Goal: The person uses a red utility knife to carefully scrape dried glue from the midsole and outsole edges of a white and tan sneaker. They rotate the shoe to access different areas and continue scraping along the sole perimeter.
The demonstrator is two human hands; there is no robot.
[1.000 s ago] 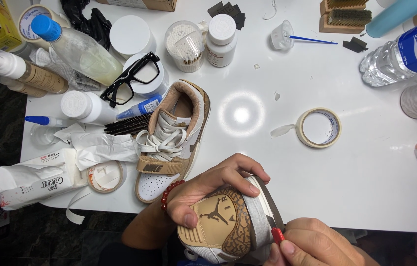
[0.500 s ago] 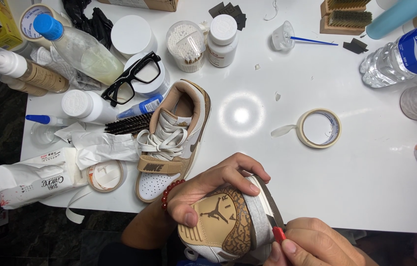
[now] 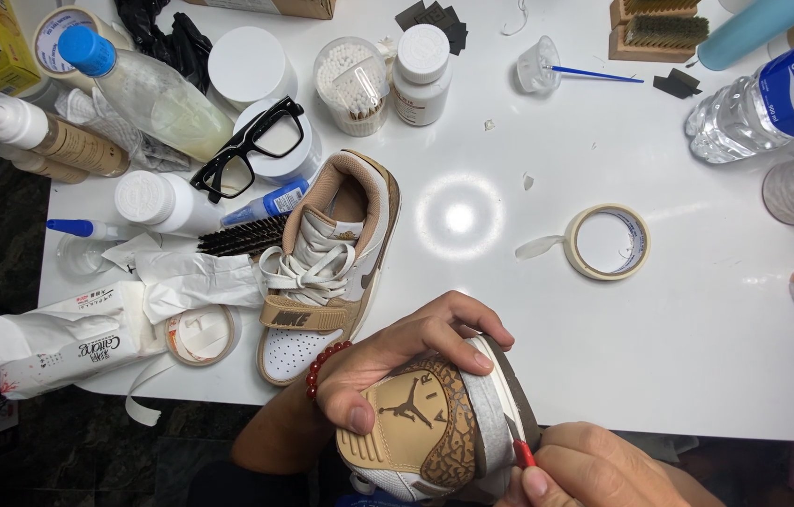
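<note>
Left hand: your left hand [image 3: 397, 361] grips the tan sneaker [image 3: 435, 427] at the heel, thumb pressed on the side panel, fingers curled over the top.
Right hand: your right hand [image 3: 594, 469] pinches a thin red-tipped tool [image 3: 523, 453] against the taped sole edge; the tool type is unclear.
Sneaker location: at the near table edge.
Second sneaker [image 3: 327, 263]: lies on the white table [image 3: 697, 357], just beyond your left hand.
Tape roll [image 3: 607, 241]: well apart.

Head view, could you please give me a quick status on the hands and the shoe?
Left hand grips tan shoe by the heel. Right hand holds red tool at its taped sole edge. Second shoe lies alongside on white table.
</note>
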